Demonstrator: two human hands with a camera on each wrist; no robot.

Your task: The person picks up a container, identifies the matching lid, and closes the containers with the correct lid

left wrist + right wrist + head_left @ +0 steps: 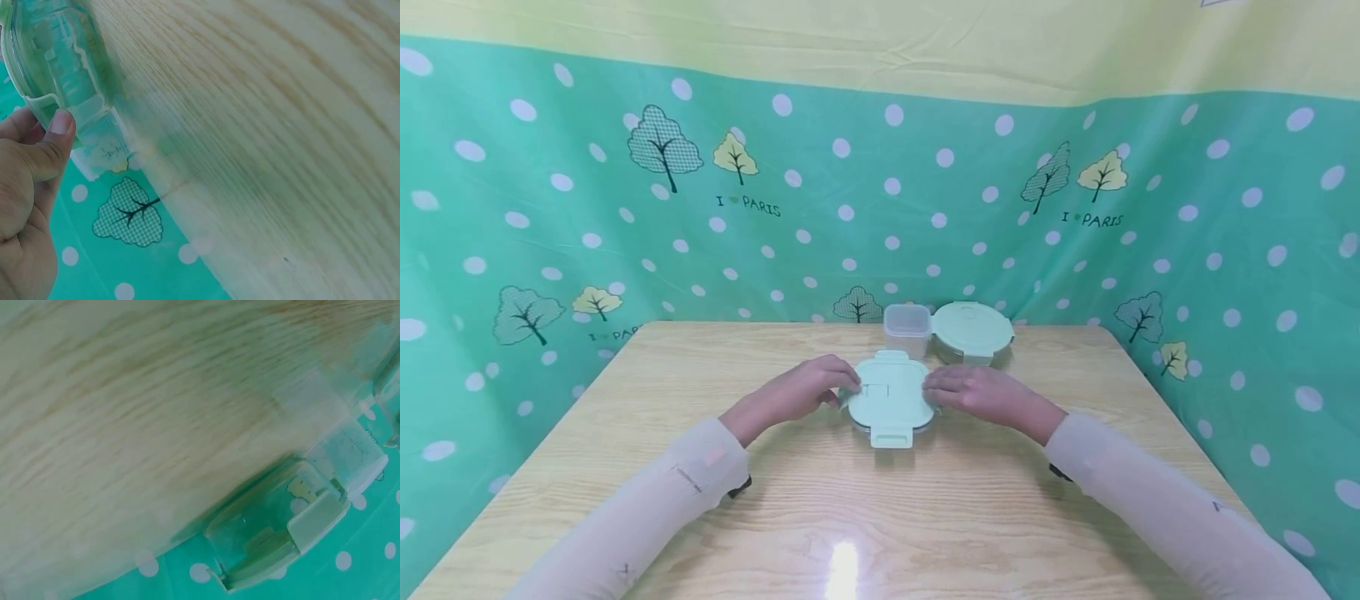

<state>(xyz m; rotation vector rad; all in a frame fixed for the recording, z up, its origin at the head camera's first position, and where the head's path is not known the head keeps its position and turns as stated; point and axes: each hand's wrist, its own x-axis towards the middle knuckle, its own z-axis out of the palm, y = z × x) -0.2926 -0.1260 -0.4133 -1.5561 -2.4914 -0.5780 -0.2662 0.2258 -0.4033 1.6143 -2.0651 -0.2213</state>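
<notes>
A clear food container with a pale green snap-on lid (891, 400) stands on the table between my two hands. Its front latch flap (892, 437) sticks out toward me, angled down. At its left side my left hand (808, 387) pinches the side latch, the thumb (60, 122) on the latch's underside in the left wrist view. On the opposite side my right hand (973, 392) grips the lid's right edge with bent fingers; its thumb is hidden. The right wrist view misses that hand and catches only the container's edge (389, 387).
Just behind stands a small clear plastic tub (907, 329). Beside it on the right is a round container with a green lid (972, 327). A polka-dot curtain (880, 183) hangs behind the wooden table (775, 517).
</notes>
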